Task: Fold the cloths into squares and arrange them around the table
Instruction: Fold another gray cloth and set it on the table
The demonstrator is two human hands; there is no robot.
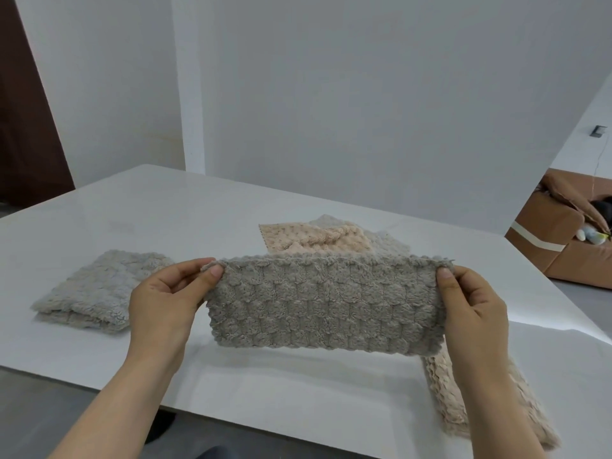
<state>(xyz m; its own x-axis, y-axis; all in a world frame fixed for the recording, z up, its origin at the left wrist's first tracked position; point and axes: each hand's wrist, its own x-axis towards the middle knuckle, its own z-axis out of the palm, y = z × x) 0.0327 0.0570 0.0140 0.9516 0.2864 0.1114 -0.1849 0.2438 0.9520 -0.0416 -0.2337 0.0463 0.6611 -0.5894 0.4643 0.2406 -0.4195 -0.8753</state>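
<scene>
Holds a grey cloth (318, 306) stretched wide between both hands, above the white table (165, 207).

Pinches the upper left corner between thumb and curled fingers of the left hand (165, 303), and pinches the upper right corner in the same way with the right hand (470, 309). Hangs as a broad band in front of the chest, over the near part of the table, lower edge apparently off the tabletop. To the left, well apart from the hands, a folded light grey cloth (99, 293) flat on the table. Behind the held cloth and partly hidden by it, a loose peach cloth (311, 241) upon a pale grey cloth (390, 241). Under the right forearm, a beige cloth (463, 409) on the table. At far right, beyond the table, an open cardboard box (556, 246).
</scene>
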